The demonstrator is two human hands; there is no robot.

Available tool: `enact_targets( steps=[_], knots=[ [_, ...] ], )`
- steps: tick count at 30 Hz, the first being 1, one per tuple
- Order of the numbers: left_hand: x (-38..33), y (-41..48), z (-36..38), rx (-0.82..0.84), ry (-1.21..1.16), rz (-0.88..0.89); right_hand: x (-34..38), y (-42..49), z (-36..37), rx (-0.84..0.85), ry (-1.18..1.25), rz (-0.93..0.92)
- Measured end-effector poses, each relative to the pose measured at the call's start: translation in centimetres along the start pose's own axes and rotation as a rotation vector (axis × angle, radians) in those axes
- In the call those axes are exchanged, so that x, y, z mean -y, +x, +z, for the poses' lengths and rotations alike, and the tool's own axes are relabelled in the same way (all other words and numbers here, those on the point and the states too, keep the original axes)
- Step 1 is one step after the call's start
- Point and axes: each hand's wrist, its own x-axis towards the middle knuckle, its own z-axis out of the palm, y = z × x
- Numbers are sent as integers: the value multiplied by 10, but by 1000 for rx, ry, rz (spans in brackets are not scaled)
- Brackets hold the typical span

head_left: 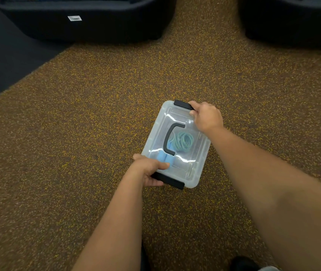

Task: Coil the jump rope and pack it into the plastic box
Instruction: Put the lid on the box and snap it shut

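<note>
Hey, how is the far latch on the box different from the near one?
The right hand grips the far latch at its right end. The left hand grips the near latch at its left end. Less of the far latch shows than of the near latch. Both are black and sit at opposite ends of the clear box, which has its lid on.

A labelled black bin (89,22) and a second bin (292,20) border speckled brown carpet (97,114).

Glossy clear plastic box (198,153) with matt black latches (172,180), on rough, seemingly rubbery speckled floor (97,114)
</note>
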Motion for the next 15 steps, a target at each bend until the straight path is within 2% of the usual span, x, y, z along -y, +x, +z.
enact_targets(
  steps=[11,15],
  knots=[
    [1,2,8,-81,30,3,2,0,-2,4,-4,21],
    [-10,-1,3,-147,142,28,1,-2,-1,-24,22,77]
  ],
)
